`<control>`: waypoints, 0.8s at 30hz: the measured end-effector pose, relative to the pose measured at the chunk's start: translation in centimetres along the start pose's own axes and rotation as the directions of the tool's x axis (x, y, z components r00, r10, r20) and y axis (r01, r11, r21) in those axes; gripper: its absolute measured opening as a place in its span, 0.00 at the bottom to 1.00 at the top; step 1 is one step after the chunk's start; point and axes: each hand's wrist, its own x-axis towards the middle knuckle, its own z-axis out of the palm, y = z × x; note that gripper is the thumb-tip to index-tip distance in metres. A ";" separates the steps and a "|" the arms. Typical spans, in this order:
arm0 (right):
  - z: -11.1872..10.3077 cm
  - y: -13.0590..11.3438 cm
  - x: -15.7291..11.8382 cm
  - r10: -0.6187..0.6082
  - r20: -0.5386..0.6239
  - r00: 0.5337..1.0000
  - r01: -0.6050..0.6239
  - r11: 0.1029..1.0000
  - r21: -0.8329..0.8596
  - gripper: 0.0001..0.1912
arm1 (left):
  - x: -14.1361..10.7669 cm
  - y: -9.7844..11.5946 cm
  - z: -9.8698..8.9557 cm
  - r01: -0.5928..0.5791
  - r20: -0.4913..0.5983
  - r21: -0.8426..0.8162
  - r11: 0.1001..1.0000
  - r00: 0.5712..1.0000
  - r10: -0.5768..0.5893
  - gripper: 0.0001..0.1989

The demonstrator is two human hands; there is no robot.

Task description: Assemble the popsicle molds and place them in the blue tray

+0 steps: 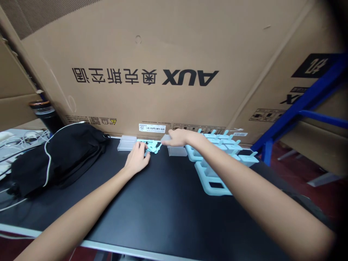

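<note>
My left hand (pixel 137 158) rests at the back of the table, fingers curled with light-blue plastic between thumb and forefinger. Beside it lies a small pile of light-blue popsicle sticks (pixel 153 146). My right hand (pixel 179 138) is closed on a translucent popsicle mold (pixel 165 139), held at a tilt. Below that hand another translucent mold (pixel 177 151) lies on the table, and more clear molds (pixel 127 143) lie left of the pile. Under and beyond my right forearm are light-blue popsicle mold racks (pixel 201 177), with several molds and upright stick handles (pixel 237 143).
A large cardboard box (pixel 179 40) stands along the back edge of the black table (pixel 152 210). At left lie a black drawstring bag (pixel 62 154), white cables (pixel 32 137) and a dark bottle (pixel 45 114). A blue metal frame (pixel 299 105) rises at right.
</note>
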 end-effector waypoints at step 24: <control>8.0 1.6 -4.9 -0.249 -0.184 0.951 0.207 0.953 -0.221 0.14 | 0.0 1.8 0.5 -0.484 0.168 0.131 0.866 0.871 0.461 0.17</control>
